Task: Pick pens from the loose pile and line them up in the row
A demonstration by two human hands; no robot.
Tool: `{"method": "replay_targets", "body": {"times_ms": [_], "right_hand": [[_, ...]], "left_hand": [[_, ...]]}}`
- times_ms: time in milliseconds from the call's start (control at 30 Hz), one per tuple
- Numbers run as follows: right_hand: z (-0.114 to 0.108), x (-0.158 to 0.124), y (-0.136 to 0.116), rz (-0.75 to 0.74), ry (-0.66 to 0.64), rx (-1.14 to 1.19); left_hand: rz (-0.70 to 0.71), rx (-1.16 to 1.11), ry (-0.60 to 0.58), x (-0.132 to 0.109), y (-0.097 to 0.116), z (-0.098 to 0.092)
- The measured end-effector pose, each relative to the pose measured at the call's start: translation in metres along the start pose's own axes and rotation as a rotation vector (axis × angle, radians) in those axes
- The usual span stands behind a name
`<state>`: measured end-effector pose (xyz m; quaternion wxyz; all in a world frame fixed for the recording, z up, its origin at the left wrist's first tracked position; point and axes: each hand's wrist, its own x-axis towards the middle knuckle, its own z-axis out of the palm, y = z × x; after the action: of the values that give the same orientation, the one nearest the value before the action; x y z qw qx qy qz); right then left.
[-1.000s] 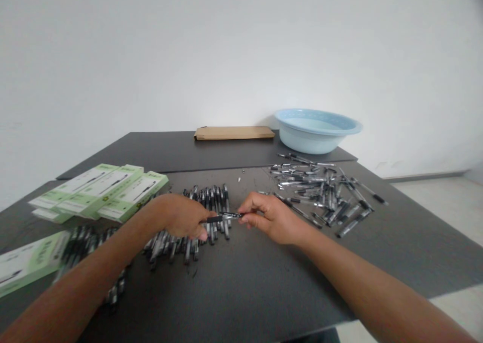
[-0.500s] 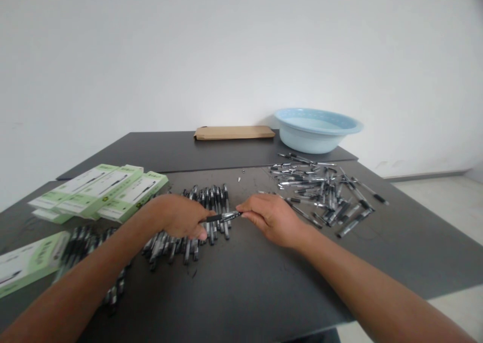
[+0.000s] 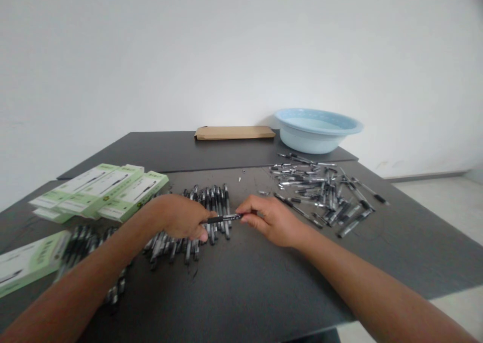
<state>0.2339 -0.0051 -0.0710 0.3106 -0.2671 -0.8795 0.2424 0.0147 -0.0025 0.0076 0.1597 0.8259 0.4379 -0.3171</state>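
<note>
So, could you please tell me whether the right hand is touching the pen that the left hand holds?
Touching: the head view shows the right hand pinching one end of the pen with its fingers.

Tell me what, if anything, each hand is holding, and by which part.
A pen: the left hand holds it at its black-grip end; the right hand pinches the opposite end.
</note>
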Motion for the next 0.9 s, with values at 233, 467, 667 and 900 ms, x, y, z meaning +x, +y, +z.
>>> {"method": "replay_targets", "body": {"times_ms": [233,467,667,900], "right_hand": [[-0.002,0.001,-0.002,0.017,-0.138,-0.025],[0.0,0.002,0.004,0.153,-0.104,0.676],[0.016,0.003,0.007,0.213,-0.235,1.075],[0.034,0.002,0.002,0.27,-0.17,1.427]], "left_hand": [[-0.002,-0.01,0.005,0.0,-0.001,0.0],[-0.014,-0.013,-0.009,-0.001,0.001,-0.001],[-0.05,0.014,0.007,0.0,0.008,-0.001],[-0.041,-0.009,-0.022,0.001,0.015,-0.002]]}}
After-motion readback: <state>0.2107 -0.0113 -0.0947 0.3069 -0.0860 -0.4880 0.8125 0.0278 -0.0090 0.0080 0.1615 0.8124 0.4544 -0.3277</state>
